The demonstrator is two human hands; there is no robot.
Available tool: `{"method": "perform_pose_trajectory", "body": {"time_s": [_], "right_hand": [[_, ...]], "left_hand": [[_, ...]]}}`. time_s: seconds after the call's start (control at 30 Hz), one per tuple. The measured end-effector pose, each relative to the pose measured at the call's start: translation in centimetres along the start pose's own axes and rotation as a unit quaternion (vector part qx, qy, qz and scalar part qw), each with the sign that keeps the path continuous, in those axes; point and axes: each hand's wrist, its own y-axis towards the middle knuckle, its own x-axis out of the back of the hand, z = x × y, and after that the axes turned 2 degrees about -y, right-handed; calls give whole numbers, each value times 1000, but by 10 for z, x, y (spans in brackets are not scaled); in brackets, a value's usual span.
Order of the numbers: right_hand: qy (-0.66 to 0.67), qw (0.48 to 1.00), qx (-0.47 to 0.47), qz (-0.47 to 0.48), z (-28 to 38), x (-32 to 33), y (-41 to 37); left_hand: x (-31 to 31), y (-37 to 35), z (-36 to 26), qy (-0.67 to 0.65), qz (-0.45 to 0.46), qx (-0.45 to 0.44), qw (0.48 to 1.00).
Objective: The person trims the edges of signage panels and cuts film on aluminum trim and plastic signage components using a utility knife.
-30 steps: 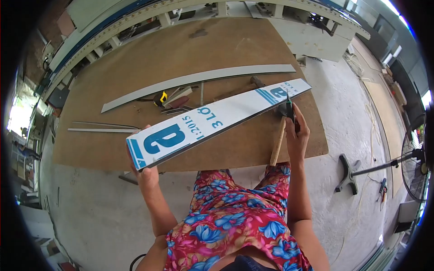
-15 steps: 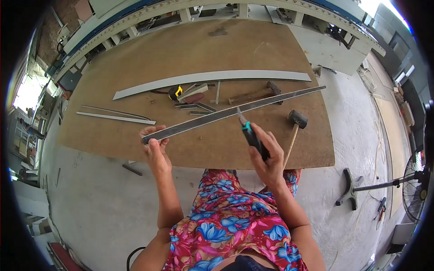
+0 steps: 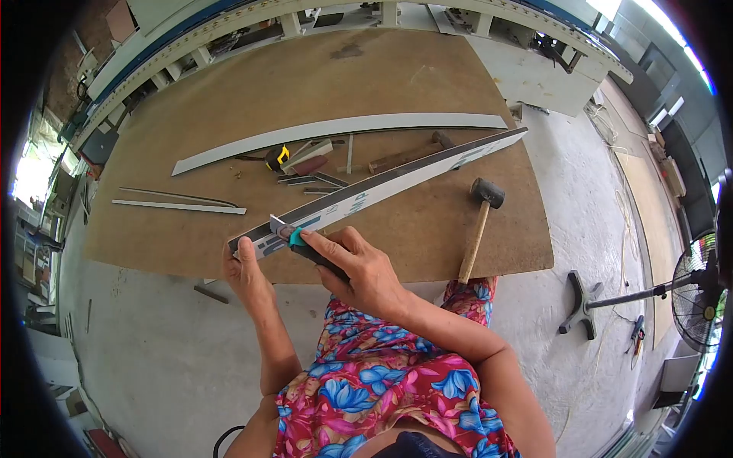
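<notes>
My left hand (image 3: 250,278) grips the near left end of a long strip (image 3: 397,183), its thumb on the printed white face. A dark band runs along the strip's upper edge, and its far end reaches up to the right over the table. In my right hand (image 3: 365,273) is a utility knife (image 3: 294,237) with a black and teal handle. Its blade lies at the strip close to my left hand; whether it touches is hard to tell. A rubber mallet (image 3: 487,195) with a wooden handle lies to the right of my right hand.
On the brown table (image 3: 397,76) lie a long white strip (image 3: 336,131), a yellow-black tape measure (image 3: 277,157), a hammer (image 3: 405,159) partly behind the held strip, short dark offcuts (image 3: 328,180) and thin strips (image 3: 179,206). A standing fan (image 3: 695,290) is at the right.
My right hand has brought the knife left and down, from the strip's middle to near my left hand. The strip has been turned, so its printed white face now shows.
</notes>
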Motion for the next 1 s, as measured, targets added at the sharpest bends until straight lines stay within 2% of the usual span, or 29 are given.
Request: {"method": "perform_pose_trajectory", "body": {"time_s": [0.17, 0.27, 0.53, 0.7, 0.93, 1.0], "right_hand": [[6, 1000, -11, -14, -1, 1, 0], [1, 999, -24, -40, -7, 6, -1], [-17, 987, -92, -128, -52, 38, -11], [-38, 978, -143, -149, -86, 68, -13], [-65, 967, -123, -213, -151, 111, -13], [-94, 937, -264, -207, -161, 141, -10]], "left_hand": [[-3, 0, -6, 42, 46, -90, 994], [9, 1, -4, 50, 81, -48, 994], [12, 6, 1, 35, 58, -28, 997], [18, 11, 9, 8, 53, -13, 998], [13, 7, 8, -16, 32, 7, 999], [9, 6, 5, -25, 25, 9, 999]]}}
